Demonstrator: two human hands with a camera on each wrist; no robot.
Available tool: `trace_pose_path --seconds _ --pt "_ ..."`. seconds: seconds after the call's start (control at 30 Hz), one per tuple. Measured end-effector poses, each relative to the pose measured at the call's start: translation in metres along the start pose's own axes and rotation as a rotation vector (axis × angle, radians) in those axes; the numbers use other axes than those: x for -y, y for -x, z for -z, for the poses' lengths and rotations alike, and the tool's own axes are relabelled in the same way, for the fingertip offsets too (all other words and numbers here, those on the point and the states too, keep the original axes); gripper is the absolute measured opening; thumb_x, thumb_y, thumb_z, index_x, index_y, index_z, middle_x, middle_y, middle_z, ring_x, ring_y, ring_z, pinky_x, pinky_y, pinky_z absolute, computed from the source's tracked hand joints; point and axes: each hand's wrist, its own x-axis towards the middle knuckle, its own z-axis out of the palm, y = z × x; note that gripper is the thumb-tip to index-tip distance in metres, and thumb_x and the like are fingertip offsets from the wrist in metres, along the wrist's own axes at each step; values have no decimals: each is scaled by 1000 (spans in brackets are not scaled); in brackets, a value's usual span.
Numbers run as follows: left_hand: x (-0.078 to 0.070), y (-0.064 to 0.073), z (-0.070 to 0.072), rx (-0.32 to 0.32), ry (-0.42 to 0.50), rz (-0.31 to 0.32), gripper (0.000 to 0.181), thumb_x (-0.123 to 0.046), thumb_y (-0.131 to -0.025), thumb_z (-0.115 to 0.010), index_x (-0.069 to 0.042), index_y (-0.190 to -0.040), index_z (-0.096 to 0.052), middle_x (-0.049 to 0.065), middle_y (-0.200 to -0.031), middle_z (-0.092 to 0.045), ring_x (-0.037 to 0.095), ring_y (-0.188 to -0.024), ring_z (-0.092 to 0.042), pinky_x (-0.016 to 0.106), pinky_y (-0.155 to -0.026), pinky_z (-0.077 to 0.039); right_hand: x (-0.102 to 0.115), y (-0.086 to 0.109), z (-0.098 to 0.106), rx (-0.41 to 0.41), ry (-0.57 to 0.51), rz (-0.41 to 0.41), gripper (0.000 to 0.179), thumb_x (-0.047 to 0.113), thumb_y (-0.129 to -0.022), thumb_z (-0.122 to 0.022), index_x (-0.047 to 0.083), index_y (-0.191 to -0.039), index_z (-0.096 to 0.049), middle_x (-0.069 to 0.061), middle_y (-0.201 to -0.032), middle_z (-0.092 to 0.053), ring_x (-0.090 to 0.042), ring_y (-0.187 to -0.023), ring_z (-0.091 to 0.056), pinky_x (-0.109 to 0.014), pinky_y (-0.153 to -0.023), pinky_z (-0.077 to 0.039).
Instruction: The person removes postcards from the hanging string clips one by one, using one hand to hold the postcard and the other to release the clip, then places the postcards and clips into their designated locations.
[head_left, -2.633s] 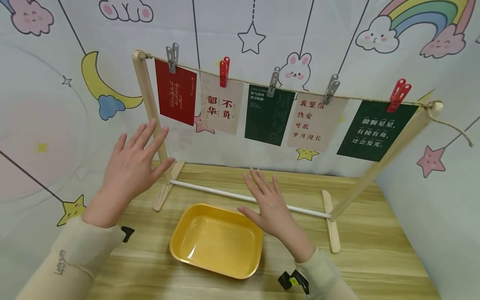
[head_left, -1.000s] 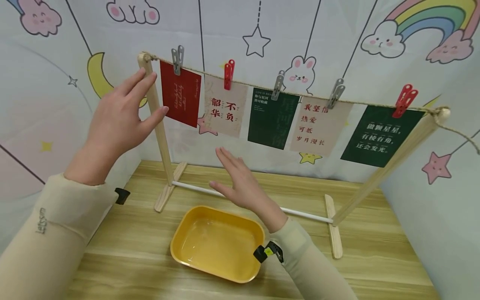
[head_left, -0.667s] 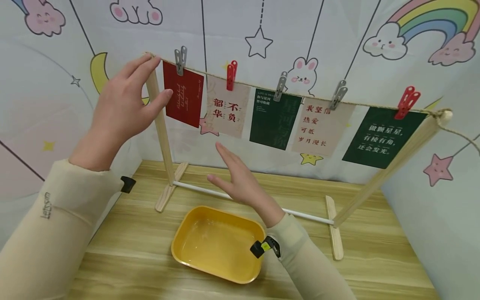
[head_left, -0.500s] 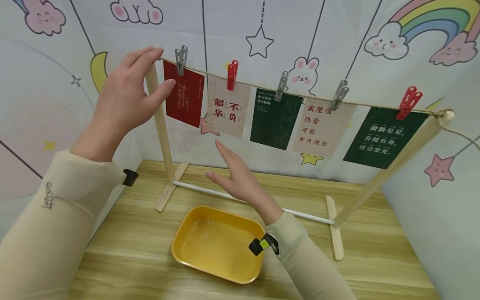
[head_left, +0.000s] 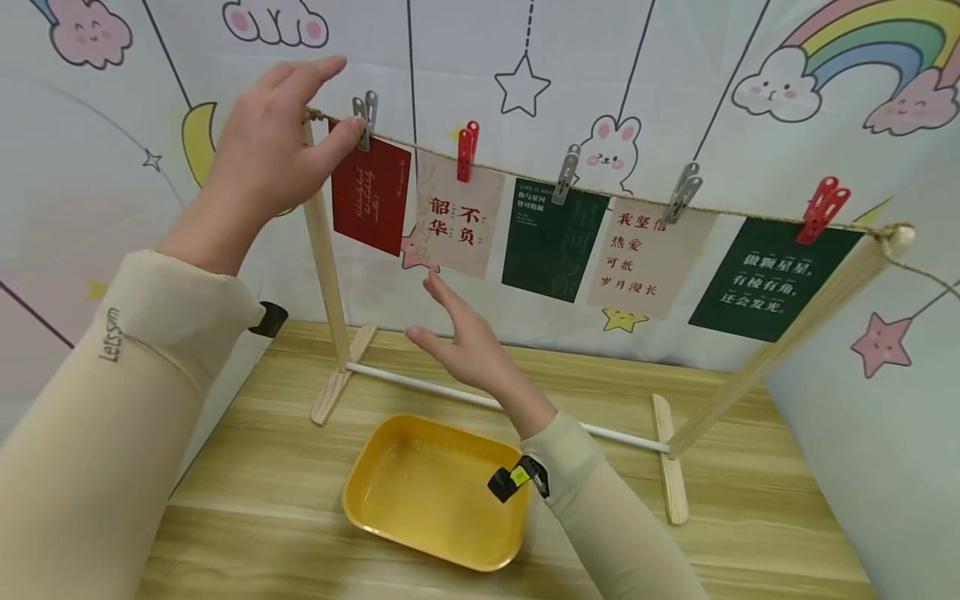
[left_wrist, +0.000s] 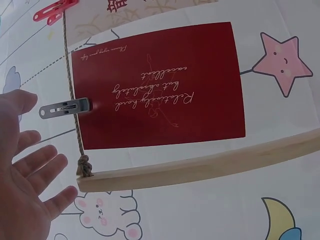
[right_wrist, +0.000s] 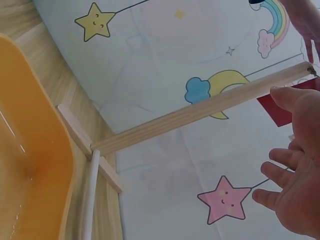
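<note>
My left hand (head_left: 273, 137) is raised at the left end of the twine line, fingers extended and thumb apart. It is close to a grey clothespin (left_wrist: 65, 107) that clips a red card (left_wrist: 160, 90) to the twine. In the left wrist view a gap shows between this hand (left_wrist: 22, 170) and the clothespin. My right hand (head_left: 472, 342) hovers lower, in front of the rack and below a beige card (head_left: 459, 218), its fingers loosely straight and holding nothing. Further along hang a dark green card (head_left: 555, 242), another beige card (head_left: 648, 258) and a second green card (head_left: 772, 279).
A yellow tray (head_left: 360, 500) sits on the wood-grain table (head_left: 247, 500) in front of the rack. Wooden posts (head_left: 324, 267) on flat feet (head_left: 670, 467) hold up the twine, and a white rod (head_left: 420, 383) joins them low down. A cartoon-printed backdrop (head_left: 465, 50) stands behind.
My left hand has risen and moved right, past the top of the left post to beside the grey clothespin. My right hand has shifted left and slightly up. The cards hang as before.
</note>
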Motion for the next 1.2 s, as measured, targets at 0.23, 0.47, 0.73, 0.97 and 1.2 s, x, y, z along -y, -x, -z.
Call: trace_pose_path --seconds 0.23,0.47,0.73,0.97,1.2 --pt "-2 -9 3 46 9 12 63 -37 -110 -54 -21 -168 -36 9 -170 -41 31 -154 -41 53 -122 -40 2 -11 -5 14 -94 -10 82 36 -108 -65 21 -173 -18 2 -173 -35 -13 -157 -36 -40 -128 -31" --pt "-5 -17 6 79 49 27 61 -39 -111 -52 -22 -168 -38 7 -169 -43 30 -152 -44 53 -119 -44 6 -22 -13 11 -231 -29 75 32 -109 -63 16 -171 -24 -3 -171 -39 -18 -155 -41 -44 -126 -36" --pt "-7 -25 8 104 135 57 57 -41 -111 -52 -21 -164 -45 4 -164 -50 26 -152 -47 43 -125 -38 9 -33 -19 -16 -311 -106 72 32 -110 -63 14 -170 -28 -2 -170 -42 -19 -153 -44 -38 -120 -43" --pt "-11 -35 6 132 193 97 53 -44 -111 -52 -21 -160 -52 4 -160 -55 26 -147 -53 38 -121 -43 6 -40 -23 -16 -370 -125 72 31 -110 -61 13 -170 -27 -3 -169 -43 -21 -152 -46 -38 -120 -44" --pt "-13 -45 7 149 225 126 52 -46 -111 -52 -19 -156 -57 9 -154 -60 25 -134 -54 33 -117 -45 3 -46 -30 -24 -472 -138 69 26 -112 -59 10 -170 -26 -5 -169 -42 -22 -152 -47 -37 -121 -43"
